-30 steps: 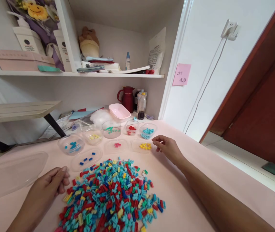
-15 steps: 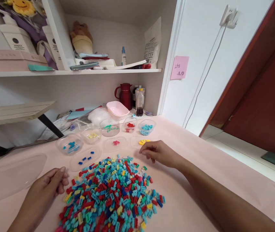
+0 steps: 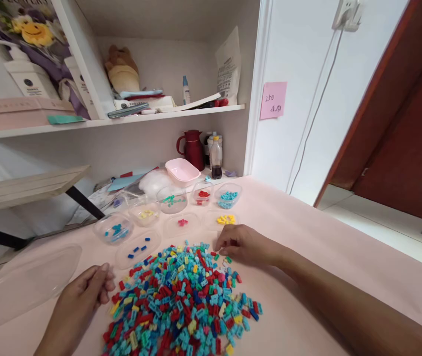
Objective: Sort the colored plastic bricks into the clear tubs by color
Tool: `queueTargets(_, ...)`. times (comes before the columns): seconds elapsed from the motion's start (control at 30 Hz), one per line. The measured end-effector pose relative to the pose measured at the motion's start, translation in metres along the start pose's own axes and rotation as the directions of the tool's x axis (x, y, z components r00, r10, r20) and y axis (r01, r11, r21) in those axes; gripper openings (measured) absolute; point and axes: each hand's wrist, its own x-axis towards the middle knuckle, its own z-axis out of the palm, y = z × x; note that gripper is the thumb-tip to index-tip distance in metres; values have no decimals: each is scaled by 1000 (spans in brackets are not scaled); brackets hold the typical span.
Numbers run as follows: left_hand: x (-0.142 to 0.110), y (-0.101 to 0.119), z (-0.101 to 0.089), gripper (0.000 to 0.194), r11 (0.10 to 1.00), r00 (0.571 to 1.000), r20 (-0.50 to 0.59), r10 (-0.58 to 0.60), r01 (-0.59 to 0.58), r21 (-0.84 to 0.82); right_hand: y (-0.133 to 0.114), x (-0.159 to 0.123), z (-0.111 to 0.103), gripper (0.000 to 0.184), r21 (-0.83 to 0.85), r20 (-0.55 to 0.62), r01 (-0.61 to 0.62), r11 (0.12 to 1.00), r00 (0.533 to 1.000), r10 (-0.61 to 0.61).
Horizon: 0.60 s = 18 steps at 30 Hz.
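Observation:
A large heap of small toy building bricks (image 3: 181, 296) in red, light blue, dark blue, green and yellow lies on the pink table covering. At the heap's upper right edge, my right hand (image 3: 242, 243) bends its fingers down beside a few loose green and red bricks; whatever is under the fingertips is hidden. Left of the heap rests my left hand (image 3: 82, 301), fingers curled with the thumb against the index finger. Its palm is out of sight. Just beyond my right hand, yellow bricks (image 3: 226, 219) lie on a clear lid.
Clear tubs hold blue (image 3: 117, 231), pale yellow (image 3: 147, 214), green (image 3: 172, 200), red (image 3: 203, 194) and light blue bricks (image 3: 227, 199). Lids carry dark blue (image 3: 139, 248) and pink bricks (image 3: 183, 222). Behind stand a pink basin (image 3: 182, 170), a red jug (image 3: 193, 151) and a bottle (image 3: 216, 158).
The view has shifted slightly, so the table things appear lower and further right. My right hand has come down to the heap's edge, among the loose bricks. My left hand keeps its curled pose.

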Motion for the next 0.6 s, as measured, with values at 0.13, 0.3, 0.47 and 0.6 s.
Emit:
queueTargets(0.13, -3, 4, 1, 42, 1000, 1000, 10, -6, 6, -17, 3, -1, -2, 21, 31, 46, 8, 999, 999, -9)
queueTargets(0.3, -4, 5, 0, 43, 999, 1000, -3, -13, 12, -34, 11, -10, -18, 30, 143, 181, -58, 988, 983, 32)
queueTargets(0.47, 2, -4, -1, 43, 1000, 1000, 16, -19, 20, -21, 9, -11, -21, 35, 83, 220, -43, 996, 975, 23)
queueTargets(0.6, 2, -3, 0, 43, 1000, 1000, 17, -7, 7, -18, 8, -8, -14, 28, 12, 178, -4, 1000, 984, 2)
